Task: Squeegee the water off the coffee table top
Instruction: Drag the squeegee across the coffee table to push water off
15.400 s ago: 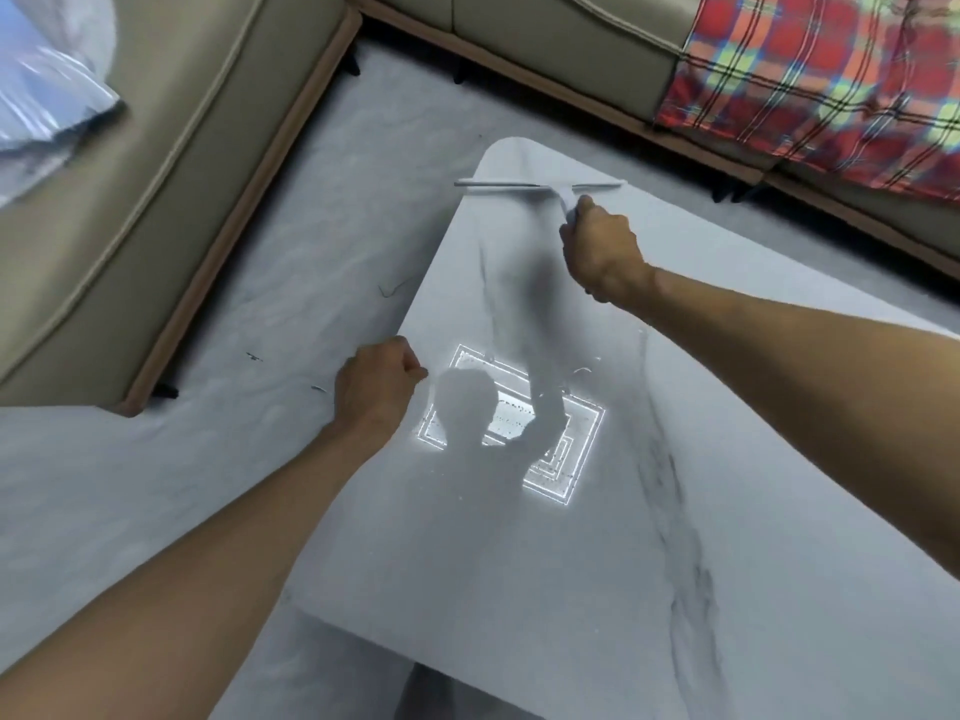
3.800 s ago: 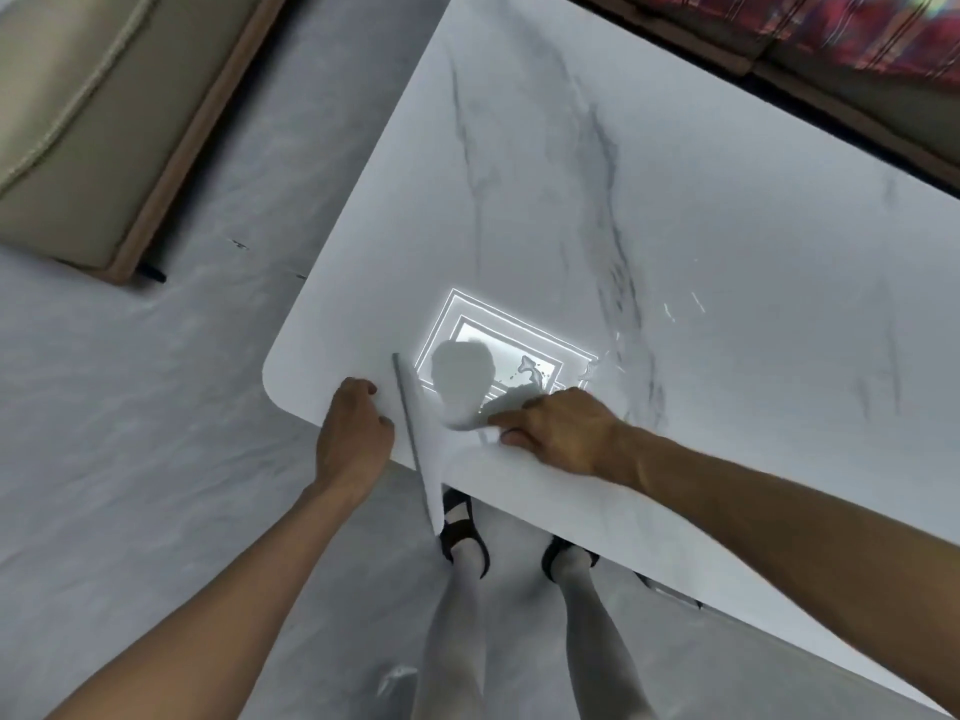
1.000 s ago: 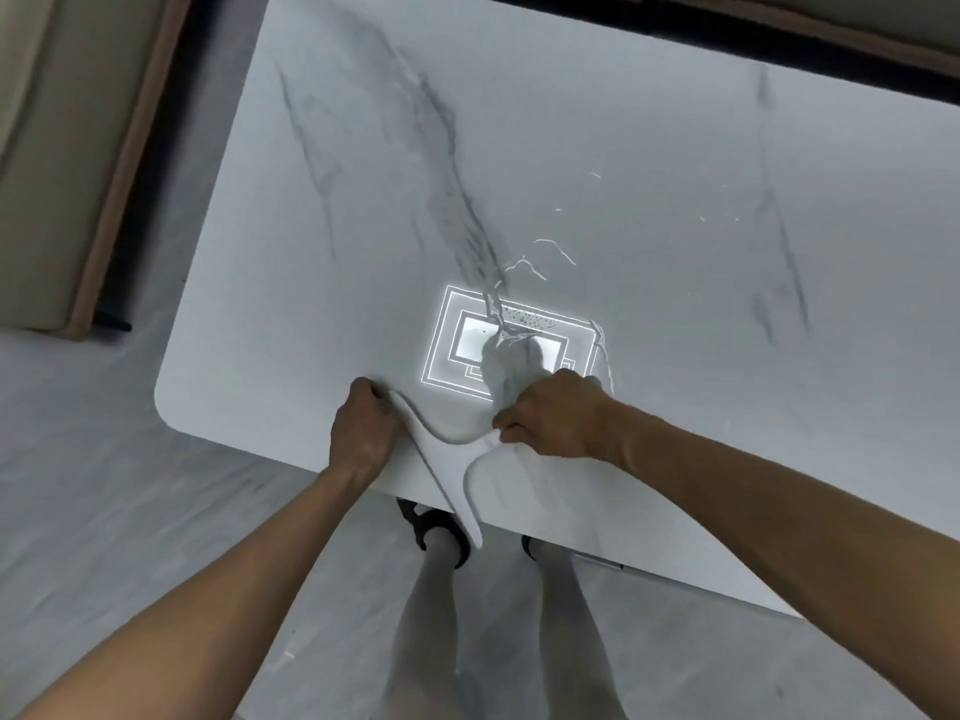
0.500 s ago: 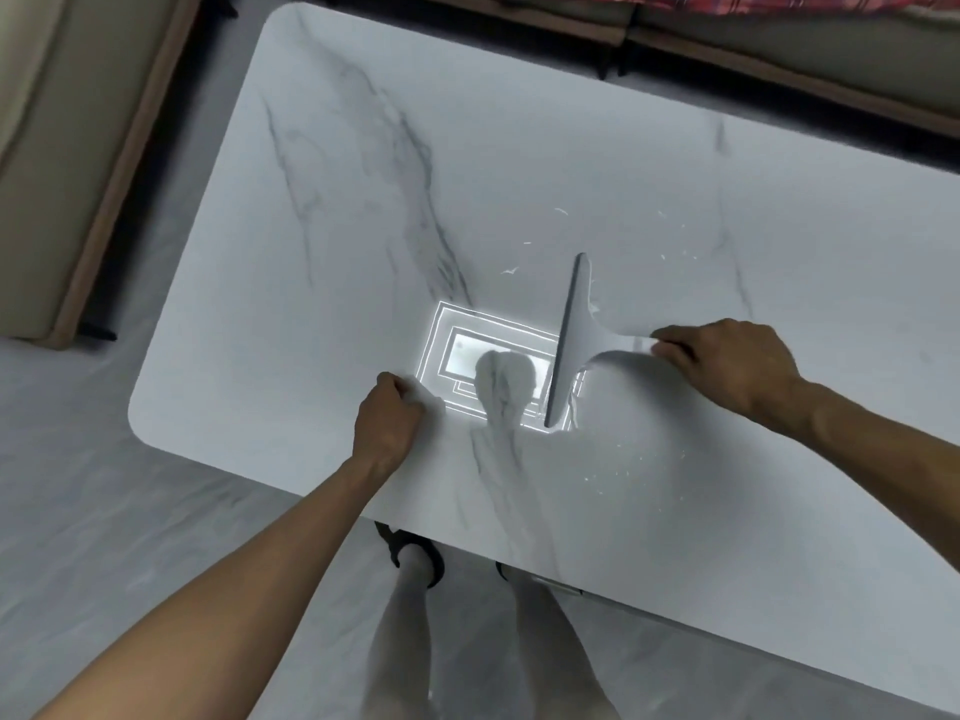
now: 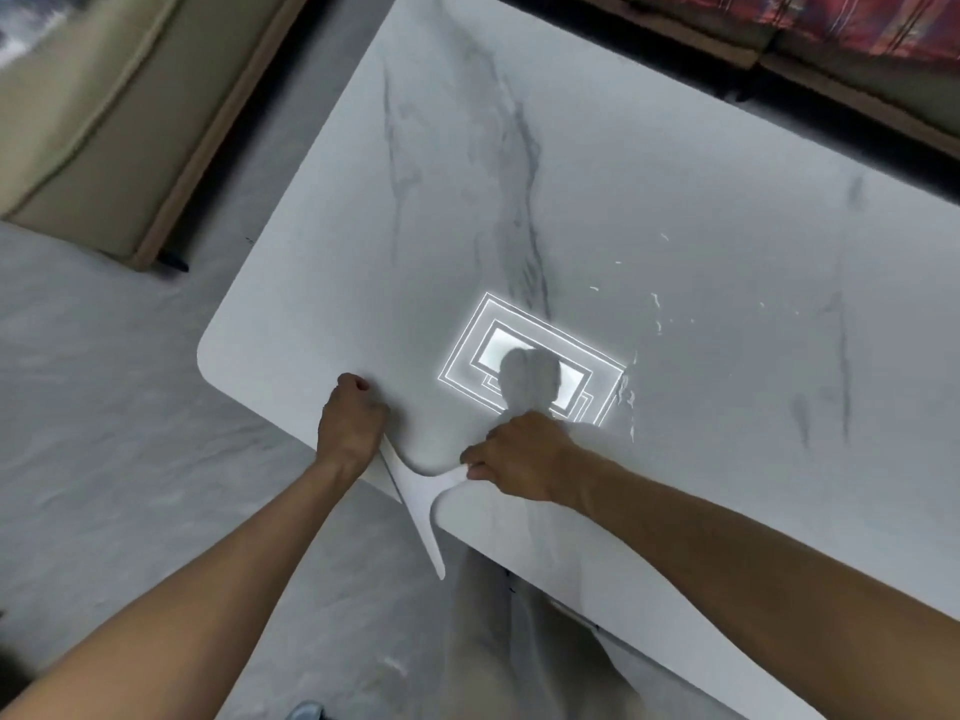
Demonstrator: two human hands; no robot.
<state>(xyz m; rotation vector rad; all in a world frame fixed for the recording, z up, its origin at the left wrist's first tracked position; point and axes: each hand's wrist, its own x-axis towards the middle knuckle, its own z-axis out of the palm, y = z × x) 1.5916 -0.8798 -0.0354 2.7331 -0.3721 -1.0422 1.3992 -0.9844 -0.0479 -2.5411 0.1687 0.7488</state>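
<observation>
Squeegee at the near edge of the coffee table, water still on the top.

I see the white squeegee [image 5: 415, 493] lying across the near edge of the coffee table top [image 5: 597, 189], close to the near-left rounded corner, its blade running from the top out past the edge and its handle pointing right along the surface. The top is pale marble with grey veins, and scattered water droplets [image 5: 655, 304] glint right of its middle.
</observation>
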